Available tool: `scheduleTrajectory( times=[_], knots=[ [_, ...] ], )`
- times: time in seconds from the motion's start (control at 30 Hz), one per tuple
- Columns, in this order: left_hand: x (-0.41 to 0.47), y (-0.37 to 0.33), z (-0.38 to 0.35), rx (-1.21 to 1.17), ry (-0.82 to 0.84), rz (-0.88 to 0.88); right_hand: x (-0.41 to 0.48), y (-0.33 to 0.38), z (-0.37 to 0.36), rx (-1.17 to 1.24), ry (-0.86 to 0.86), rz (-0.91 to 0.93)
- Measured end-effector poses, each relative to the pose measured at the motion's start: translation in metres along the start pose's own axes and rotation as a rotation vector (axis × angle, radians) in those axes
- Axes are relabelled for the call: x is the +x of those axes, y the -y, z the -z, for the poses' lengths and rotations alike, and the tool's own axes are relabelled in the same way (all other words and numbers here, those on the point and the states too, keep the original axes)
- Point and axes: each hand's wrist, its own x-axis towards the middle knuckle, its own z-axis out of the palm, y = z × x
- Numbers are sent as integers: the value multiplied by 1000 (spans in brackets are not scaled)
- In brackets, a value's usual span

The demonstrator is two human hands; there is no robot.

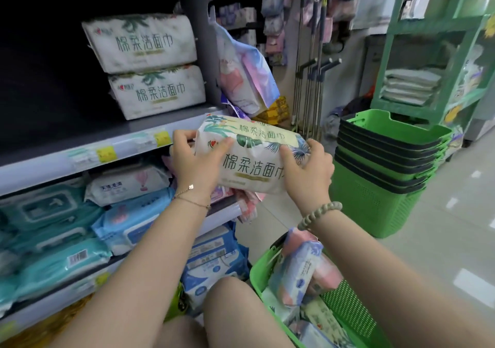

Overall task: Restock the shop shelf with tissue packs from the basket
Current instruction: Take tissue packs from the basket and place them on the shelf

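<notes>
The floor point(442, 240) is pale glossy tile in a narrow shop aisle. At 5 o'clock, nearest the person, stands a green basket point(348, 318) with a perforated wall, and loose packs point(294, 272) are piled in it. From 7 to 10 o'clock runs a grey shelf point(80, 157) with yellow price tags on its front edge. Wet-wipe packs point(53, 214) in teal and blue crowd the level below it.

At the centre both hands hold 1 tissue pack point(251, 157), white with green leaf print, in the air just in front of the shelf's edge. The left hand point(195, 165) grips its left end, thumb on the front face and fingers curled round behind. The right hand point(308, 171) clasps the right end, with fingers bent over the top and thumb on the front. The pack tilts, its right end lower.

On the shelf at 11 o'clock, 2 matching packs are stacked: an upper pack point(142, 42) lying on a lower pack point(158, 90). Both are up and left of the held one and apart from it.

At 3 o'clock, further off, 1 stack of nested green baskets point(380, 176) with dark rims stands on the floor; I cannot count them surely. Behind it at 2 o'clock rises a green rack point(428, 26). At 1 o'clock several metal poles point(313, 80) lean upright.
</notes>
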Motion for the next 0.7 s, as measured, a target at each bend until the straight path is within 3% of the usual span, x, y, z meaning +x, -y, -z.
scheduleTrajectory(
  times=[0.4,0.7],
  knots=[
    [53,-36,59,21,-172,-135,15,74,-56,112,27,258],
    [100,-44,81,177,-157,-203,63,129,-101,158,70,426]
  ],
)
